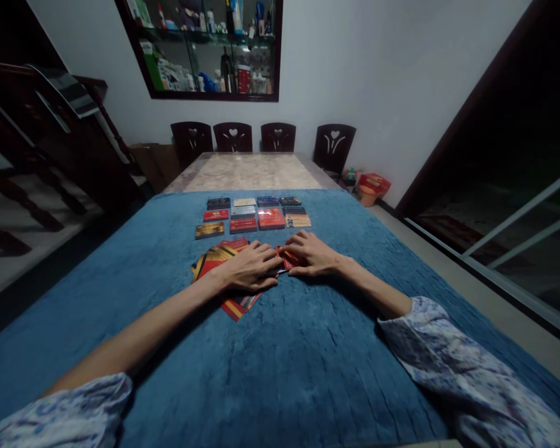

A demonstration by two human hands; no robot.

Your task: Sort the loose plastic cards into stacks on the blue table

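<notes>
My left hand [252, 267] lies palm down over a loose, fanned pile of red and gold cards [214, 256], fingers stretched out and thumb apart. Part of this pile is hidden beneath the palm. Close by on the right, my right hand [310, 254] curls its fingers and thumb around a red card [287, 256] at the pile's right edge. Beyond both hands, small stacks of cards stand in rows, among them a gold stack [210, 230], a red stack [271, 218] and an orange-and-dark stack [297, 217].
A blue cloth [280, 373] covers the near part of the table; its bare marbled top [261, 171] shows at the far end. Dark chairs [335, 146] line the far side. A stair railing [28, 124] stands left, and an orange bin [368, 194] sits on the floor right.
</notes>
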